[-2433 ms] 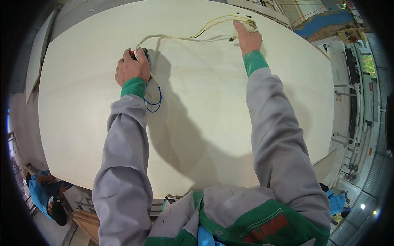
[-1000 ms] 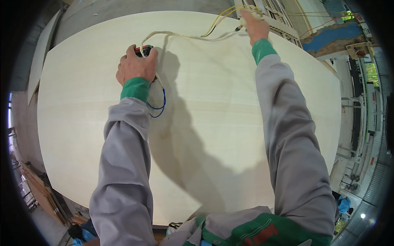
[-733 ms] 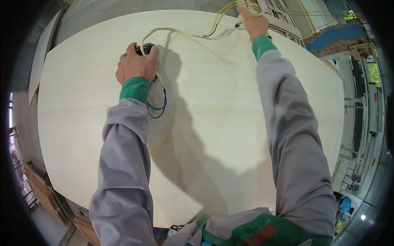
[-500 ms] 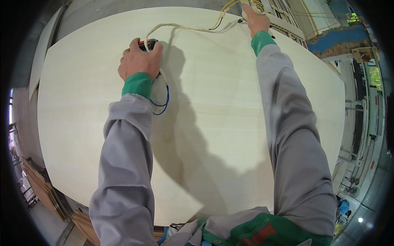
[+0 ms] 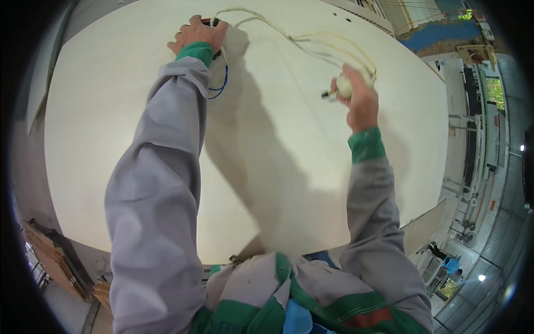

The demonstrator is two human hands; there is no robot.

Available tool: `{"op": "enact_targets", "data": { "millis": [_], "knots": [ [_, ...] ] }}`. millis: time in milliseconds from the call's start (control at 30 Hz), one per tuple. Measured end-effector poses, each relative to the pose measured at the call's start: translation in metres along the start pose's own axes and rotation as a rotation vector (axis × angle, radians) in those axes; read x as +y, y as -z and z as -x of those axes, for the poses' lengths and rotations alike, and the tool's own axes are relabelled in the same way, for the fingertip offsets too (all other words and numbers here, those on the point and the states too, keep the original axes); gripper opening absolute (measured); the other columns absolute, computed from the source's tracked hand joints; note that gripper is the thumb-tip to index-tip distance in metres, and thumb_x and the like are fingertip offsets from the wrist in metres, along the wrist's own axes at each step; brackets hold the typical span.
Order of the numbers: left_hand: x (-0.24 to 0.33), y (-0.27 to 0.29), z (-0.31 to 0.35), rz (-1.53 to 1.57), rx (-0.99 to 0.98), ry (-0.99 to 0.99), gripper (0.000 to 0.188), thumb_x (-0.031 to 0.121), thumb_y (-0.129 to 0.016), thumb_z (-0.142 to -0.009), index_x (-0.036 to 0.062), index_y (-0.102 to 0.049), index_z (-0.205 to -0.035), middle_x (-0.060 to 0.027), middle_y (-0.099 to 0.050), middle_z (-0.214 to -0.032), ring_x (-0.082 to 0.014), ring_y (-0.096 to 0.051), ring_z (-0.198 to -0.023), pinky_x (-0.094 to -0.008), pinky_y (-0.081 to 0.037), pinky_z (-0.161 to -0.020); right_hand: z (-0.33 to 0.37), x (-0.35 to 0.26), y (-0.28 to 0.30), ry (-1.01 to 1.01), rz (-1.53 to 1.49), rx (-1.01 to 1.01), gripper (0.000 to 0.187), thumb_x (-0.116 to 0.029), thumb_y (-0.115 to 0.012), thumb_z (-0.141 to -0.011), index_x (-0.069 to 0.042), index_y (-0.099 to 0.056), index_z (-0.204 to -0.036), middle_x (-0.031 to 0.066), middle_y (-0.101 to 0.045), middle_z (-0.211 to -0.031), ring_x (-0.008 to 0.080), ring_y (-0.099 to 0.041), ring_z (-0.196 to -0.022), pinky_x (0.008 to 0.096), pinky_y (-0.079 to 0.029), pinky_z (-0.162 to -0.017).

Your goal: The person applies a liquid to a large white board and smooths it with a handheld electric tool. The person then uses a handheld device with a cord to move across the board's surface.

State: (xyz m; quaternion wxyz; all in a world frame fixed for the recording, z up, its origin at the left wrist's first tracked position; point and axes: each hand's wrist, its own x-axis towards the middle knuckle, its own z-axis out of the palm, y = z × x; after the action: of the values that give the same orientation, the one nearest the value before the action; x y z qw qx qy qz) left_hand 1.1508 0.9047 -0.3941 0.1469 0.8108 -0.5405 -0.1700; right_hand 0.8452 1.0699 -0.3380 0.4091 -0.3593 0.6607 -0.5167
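My left hand [image 5: 197, 36] is wrapped round a black and red hand-sized device [image 5: 210, 22] at the far left of the large pale board [image 5: 117, 145]; its kind is mostly hidden by my fingers. A whitish sheathed cable [image 5: 261, 16] runs from the device to the right and splits into loose yellow wires [image 5: 356, 47]. Below the device hangs a loop of blue wire [image 5: 225, 83]. On the right, my right hand [image 5: 364, 106] grips a pale rounded piece [image 5: 345, 85], slightly blurred, where the wires end. A black tip [image 5: 325, 95] sticks out beside its fingers.
Small dark bits [image 5: 348, 20] lie near the board's far right edge, beside a long pale rail [image 5: 367, 14]. Brown panels [image 5: 55, 261] lean at the lower left. At the lower right a person in blue [image 5: 451, 266] is in the distance.
My right hand has come back from the far right edge toward me, bringing the pale piece and its wires over the board. The view has shifted; my left hand keeps its hold on the device.
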Motion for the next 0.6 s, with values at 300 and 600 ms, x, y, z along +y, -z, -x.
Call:
{"op": "enact_targets", "data": {
  "millis": [300, 600],
  "knots": [
    [-0.187, 0.054, 0.12, -0.014, -0.028, -0.262, 0.08, 0.063, -0.062, -0.08, 0.0174, -0.058, -0.145, -0.0134, -0.068, -0.134, -0.0315, -0.062, -0.125, -0.051, -0.034, -0.115, 0.201, 0.034, -0.019, -0.236, -0.069, -0.11, 0.025, -0.022, -0.08, -0.089, 0.001, -0.075, -0.096, 0.0059, -0.072, -0.086, 0.0125, -0.066, -0.078, 0.0297, -0.052, -0.071],
    [-0.383, 0.136, 0.169, 0.03, 0.038, -0.052, 0.082, 0.067, -0.061, -0.086, 0.0142, -0.056, -0.147, -0.0193, -0.065, -0.138, -0.0357, -0.061, -0.129, -0.0442, -0.045, -0.109, 0.318, 0.062, -0.084, -0.268, -0.045, -0.176, 0.022, -0.022, -0.078, -0.09, -0.002, -0.073, -0.097, 0.0034, -0.071, -0.084, 0.0105, -0.064, -0.074, 0.0284, -0.05, -0.064]
  ]
}}
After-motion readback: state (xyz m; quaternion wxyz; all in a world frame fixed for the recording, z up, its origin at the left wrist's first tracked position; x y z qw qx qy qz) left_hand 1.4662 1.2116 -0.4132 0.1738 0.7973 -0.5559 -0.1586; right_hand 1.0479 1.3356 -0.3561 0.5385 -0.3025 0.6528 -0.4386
